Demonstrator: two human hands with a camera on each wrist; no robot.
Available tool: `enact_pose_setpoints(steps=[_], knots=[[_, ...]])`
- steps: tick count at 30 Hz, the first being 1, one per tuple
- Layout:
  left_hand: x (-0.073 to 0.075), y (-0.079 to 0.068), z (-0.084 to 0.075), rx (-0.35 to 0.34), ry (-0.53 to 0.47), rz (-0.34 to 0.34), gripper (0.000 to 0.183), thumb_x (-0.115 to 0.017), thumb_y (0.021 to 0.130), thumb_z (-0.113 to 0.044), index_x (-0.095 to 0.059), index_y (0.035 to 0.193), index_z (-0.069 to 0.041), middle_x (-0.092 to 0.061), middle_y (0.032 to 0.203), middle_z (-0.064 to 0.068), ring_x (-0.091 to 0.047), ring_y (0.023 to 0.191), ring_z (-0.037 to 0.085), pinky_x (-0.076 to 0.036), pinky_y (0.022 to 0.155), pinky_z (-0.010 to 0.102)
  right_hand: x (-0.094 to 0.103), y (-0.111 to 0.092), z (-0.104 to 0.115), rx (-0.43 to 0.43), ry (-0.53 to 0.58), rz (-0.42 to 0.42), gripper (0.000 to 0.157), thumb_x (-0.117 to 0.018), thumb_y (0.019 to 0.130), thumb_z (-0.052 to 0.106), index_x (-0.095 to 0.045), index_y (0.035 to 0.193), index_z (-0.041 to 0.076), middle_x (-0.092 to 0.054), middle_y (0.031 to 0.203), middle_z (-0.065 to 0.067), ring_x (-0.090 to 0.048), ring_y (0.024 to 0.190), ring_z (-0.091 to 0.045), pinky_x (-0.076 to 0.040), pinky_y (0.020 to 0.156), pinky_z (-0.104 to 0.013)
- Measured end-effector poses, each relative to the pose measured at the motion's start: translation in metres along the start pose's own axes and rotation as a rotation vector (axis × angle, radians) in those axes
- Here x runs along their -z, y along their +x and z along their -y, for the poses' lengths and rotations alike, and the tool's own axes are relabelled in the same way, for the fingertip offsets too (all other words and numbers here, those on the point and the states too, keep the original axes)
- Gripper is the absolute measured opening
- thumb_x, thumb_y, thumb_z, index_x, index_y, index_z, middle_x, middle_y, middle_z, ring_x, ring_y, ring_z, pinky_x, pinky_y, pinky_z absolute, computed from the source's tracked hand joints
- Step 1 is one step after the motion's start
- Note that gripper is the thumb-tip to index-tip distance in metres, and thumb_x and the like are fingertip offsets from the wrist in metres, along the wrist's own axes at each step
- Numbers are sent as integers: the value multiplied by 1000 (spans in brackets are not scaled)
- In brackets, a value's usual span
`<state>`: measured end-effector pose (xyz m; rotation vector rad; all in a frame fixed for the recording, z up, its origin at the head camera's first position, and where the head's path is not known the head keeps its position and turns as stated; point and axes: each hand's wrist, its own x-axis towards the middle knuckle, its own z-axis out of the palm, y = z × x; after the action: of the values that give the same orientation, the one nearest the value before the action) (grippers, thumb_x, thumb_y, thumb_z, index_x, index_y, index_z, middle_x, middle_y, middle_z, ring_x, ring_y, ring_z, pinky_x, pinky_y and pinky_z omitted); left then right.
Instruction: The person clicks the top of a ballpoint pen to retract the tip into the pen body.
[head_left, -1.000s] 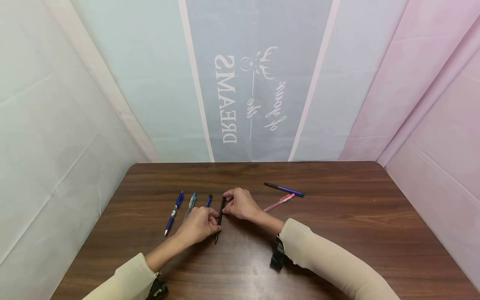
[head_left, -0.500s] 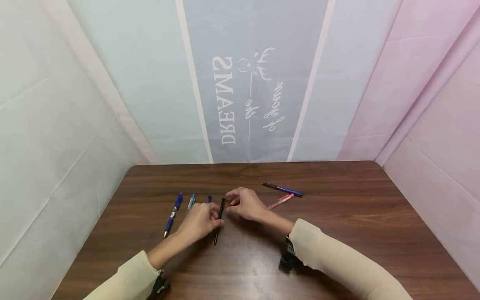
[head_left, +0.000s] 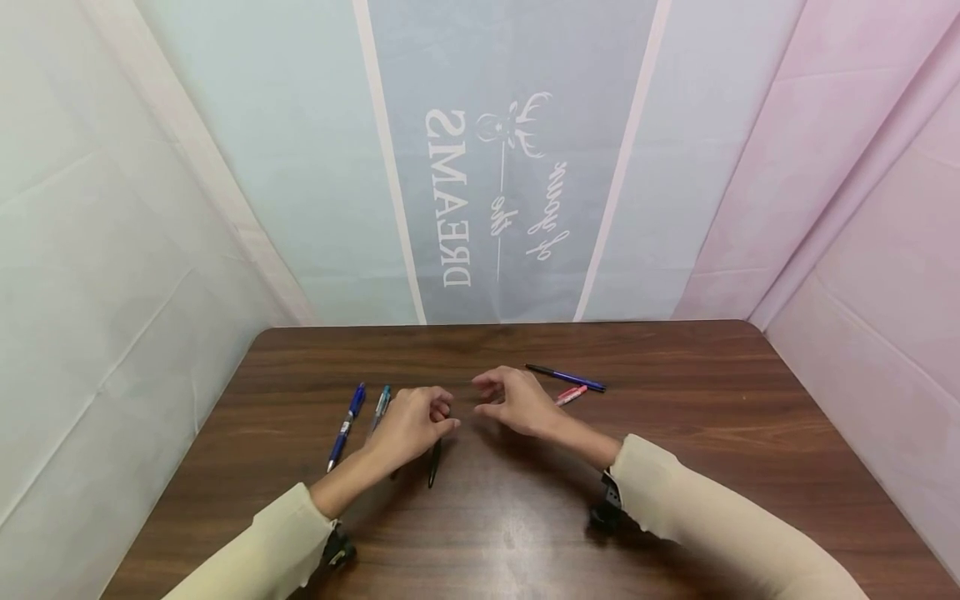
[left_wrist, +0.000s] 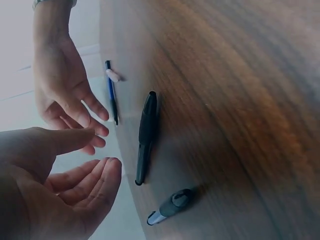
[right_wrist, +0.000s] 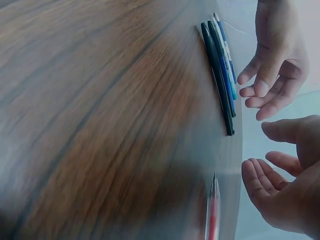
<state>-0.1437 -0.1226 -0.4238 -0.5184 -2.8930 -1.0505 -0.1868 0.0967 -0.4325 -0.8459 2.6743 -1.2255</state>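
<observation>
A black pen (head_left: 435, 465) lies on the table, its upper part hidden behind my left hand (head_left: 416, 423) in the head view. The whole pen shows in the left wrist view as a black pen (left_wrist: 146, 132) lying apart from my fingers. My left hand hovers over it, fingers loosely bent and holding nothing. To the right, my right hand (head_left: 521, 402) is raised with nothing in its grasp, thumb and fingers apart. It partly covers a pink pen (head_left: 572, 395). In the right wrist view, the black pen (right_wrist: 218, 75) lies at the near side of a row of pens.
Left of my left hand lie a dark blue pen (head_left: 347, 427) and a teal-topped clear pen (head_left: 381, 407). Another blue pen (right_wrist: 223, 65) is in the row, mostly covered in the head view. A blue pen (head_left: 566, 377) lies behind the pink one. Fabric walls enclose the brown table (head_left: 712, 467).
Both hands have come away from the black pen, which stays on the table. My right hand has drawn off to the right, and my left has lifted slightly.
</observation>
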Motion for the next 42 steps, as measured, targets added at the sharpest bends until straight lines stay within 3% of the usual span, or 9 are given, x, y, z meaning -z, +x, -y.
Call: enact_pose_setpoints(steps=[17,32,42], knots=[[-9,22,-13,-26,-43,13,29,-86,90,-13,-76,114,1,-78,94,9,-74,82,16,-62,71,31,37,-29,-27,33,-105,-4,41,-82,93,9,-70,131,-1,-72,122,-17,-74,104,-33,-63,86,-49],[-26,36,-26,-113,-74,35,34,-87,89,-12,-75,116,4,-78,104,16,-77,87,24,-63,73,29,62,-49,-51,109,-136,20,42,-82,90,-1,-69,129,-6,-70,123,-19,-75,101,-37,-65,83,-43],[-35,44,-37,-95,-87,63,37,-88,89,-14,-74,119,3,-78,108,15,-76,91,23,-63,78,30,76,-54,-66,135,-236,7,44,-87,86,2,-71,126,-5,-72,119,-18,-74,101,-33,-63,83,-50]])
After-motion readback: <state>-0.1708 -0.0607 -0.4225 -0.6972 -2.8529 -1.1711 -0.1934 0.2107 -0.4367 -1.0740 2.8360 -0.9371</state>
